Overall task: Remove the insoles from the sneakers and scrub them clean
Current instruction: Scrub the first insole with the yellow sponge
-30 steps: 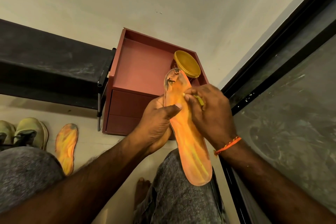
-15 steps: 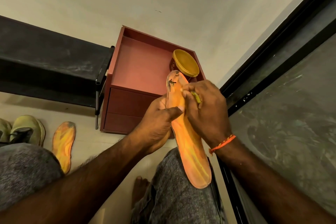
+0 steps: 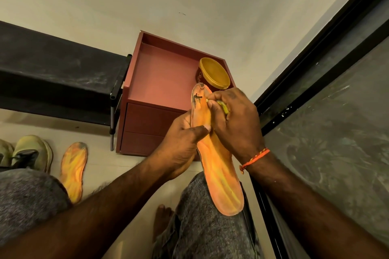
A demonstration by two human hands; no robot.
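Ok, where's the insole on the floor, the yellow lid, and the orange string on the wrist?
Insole on the floor point(image 3: 73, 172): head view, middle of its orange top face.
Yellow lid point(image 3: 214, 73): head view, centre of the lid's flat top.
Orange string point(image 3: 255, 156): head view, on the band across the right wrist.

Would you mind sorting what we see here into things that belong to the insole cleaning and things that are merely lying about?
Part of the job:
- held insole, gripped by left hand
- small yellow-green scrubber in right hand
- second insole on the floor
- sneakers

Just lying about:
- red cabinet
- yellow-lidded jar
- black bench
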